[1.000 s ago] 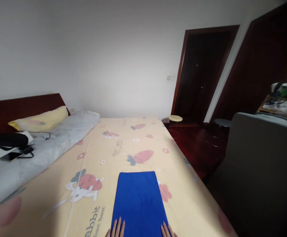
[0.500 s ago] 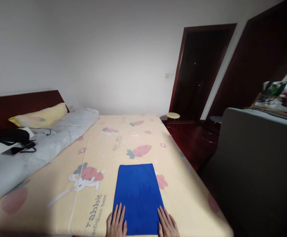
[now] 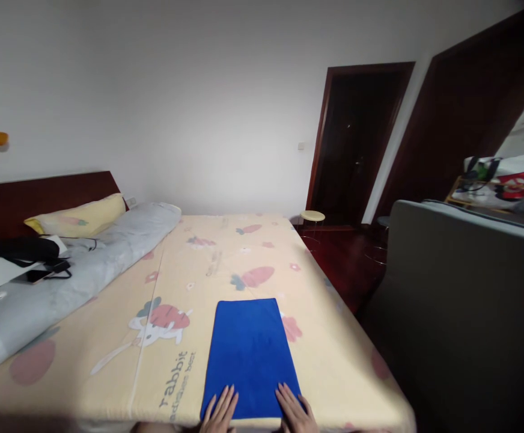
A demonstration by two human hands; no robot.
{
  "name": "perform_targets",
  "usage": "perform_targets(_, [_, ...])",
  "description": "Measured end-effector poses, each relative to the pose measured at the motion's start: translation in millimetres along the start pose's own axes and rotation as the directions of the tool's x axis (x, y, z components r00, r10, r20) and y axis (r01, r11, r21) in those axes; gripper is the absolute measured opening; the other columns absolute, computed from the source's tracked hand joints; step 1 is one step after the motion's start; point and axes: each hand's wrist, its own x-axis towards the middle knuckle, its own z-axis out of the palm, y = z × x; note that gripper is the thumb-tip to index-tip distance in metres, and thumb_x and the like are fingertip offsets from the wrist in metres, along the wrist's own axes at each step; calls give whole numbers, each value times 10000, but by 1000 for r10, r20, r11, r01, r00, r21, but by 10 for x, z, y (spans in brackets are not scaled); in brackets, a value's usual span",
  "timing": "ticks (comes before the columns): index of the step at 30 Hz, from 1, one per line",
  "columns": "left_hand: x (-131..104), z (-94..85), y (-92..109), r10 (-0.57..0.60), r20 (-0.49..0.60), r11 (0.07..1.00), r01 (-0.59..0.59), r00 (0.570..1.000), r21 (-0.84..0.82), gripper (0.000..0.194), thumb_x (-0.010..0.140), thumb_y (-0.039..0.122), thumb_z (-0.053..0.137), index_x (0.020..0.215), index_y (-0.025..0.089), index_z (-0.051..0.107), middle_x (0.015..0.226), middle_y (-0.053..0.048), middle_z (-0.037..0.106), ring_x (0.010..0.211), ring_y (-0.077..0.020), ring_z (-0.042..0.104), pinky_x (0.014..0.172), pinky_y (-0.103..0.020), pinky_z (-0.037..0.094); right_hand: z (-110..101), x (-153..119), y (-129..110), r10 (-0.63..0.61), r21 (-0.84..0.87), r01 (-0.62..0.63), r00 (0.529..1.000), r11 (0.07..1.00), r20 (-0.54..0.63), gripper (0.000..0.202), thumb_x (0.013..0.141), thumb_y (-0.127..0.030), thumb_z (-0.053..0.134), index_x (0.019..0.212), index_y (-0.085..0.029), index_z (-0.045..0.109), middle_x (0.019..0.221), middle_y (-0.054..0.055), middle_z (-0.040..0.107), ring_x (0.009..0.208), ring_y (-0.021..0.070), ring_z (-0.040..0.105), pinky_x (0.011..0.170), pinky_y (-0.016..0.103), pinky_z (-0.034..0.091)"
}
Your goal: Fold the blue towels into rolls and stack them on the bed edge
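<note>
A blue cloth (image 3: 250,349), smooth and roughly rectangular, lies flat on the bed (image 3: 226,252) with its near edge close to the mattress edge. My left hand (image 3: 219,412) rests on the cloth's near left corner, fingers stretched out. On the near right corner lies my right hand (image 3: 294,409), its fingers also extended and flat. Neither hand grips the cloth. The lower parts of both hands are cut off by the frame's bottom edge.
A rolled grey quilt (image 3: 86,270) runs along the left, with a phone (image 3: 38,276) on it. Behind it is a yellow pillow (image 3: 82,218). To the right stand a dark grey panel (image 3: 451,300) and a round stool (image 3: 312,216). A dark door (image 3: 356,144) is at the back.
Both hands have slid nearer to me along the cloth, and my left hand has shifted slightly right. The cloth stays flat in place. The camera view has tilted and turned a little.
</note>
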Motion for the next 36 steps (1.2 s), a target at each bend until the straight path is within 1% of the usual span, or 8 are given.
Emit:
perform_targets(2, [-43,-83,-77,2,6,1000,-2,1000,-8,1028,597,-3,428,1497,325,56,1480,39,378,1296,-158,492,1004,-302,474,-64,-43,56,19,55,-24,996,998,86,708,809,-145,446,1469,-316,256,1448,20,423,1304,222,464,1014,360,425])
perform_targets(5, [-102,-211,-203,-6,-4,1000,6,1000,-27,1019,601,-30,397,1493,350,83,1467,45,412,1288,-150,499,1013,-310,475,-187,-84,127,85,90,-101,982,991,171,692,774,-105,431,1436,-293,359,1460,34,406,1331,232,429,1039,390,397])
perform_targets(10, [-143,-347,-298,-30,-7,996,29,1000,-84,986,585,-43,406,1468,361,230,1425,22,488,1270,-163,521,997,-343,497,-352,15,153,141,118,-161,976,980,164,598,741,-69,459,1292,-276,561,1350,46,557,1256,216,522,1005,351,405])
perform_targets(14, [-143,-392,-283,-67,-4,991,66,998,-117,901,598,-34,423,1410,354,383,1405,12,517,1256,-176,536,992,-351,504,-486,155,148,223,137,-252,955,958,195,463,770,-93,458,1149,-264,660,1260,54,637,1197,216,575,1016,380,384])
perform_targets(20, [-162,-431,-285,-86,-55,991,79,995,-109,784,649,-14,429,1343,346,488,1346,7,579,1206,-170,579,964,-328,524,-621,130,204,208,173,-262,938,950,278,403,814,-156,444,1121,-277,676,1277,51,624,1236,232,543,1019,409,366])
perform_targets(29, [-240,-439,-425,-132,-153,979,105,979,-173,547,755,37,492,1171,362,638,1150,26,721,1052,-147,674,874,-269,567,-601,7,235,154,133,-181,969,975,192,390,839,-170,470,1155,-298,659,1268,24,631,1209,207,564,969,342,399])
perform_targets(33, [-272,-507,-486,-254,-223,937,182,941,-297,308,827,170,520,997,329,722,968,8,775,894,-151,716,795,-246,589,-682,-26,228,157,172,-200,960,965,234,394,836,-200,468,1163,-324,650,1262,21,641,1241,214,535,993,378,378])
perform_targets(36, [-228,-636,-490,-368,-175,871,273,913,-409,206,822,255,554,870,315,745,836,-10,769,812,-179,709,772,-291,591,-748,-22,202,213,275,-281,944,919,251,390,817,-224,447,1124,-314,670,1207,40,677,1203,226,555,997,405,377])
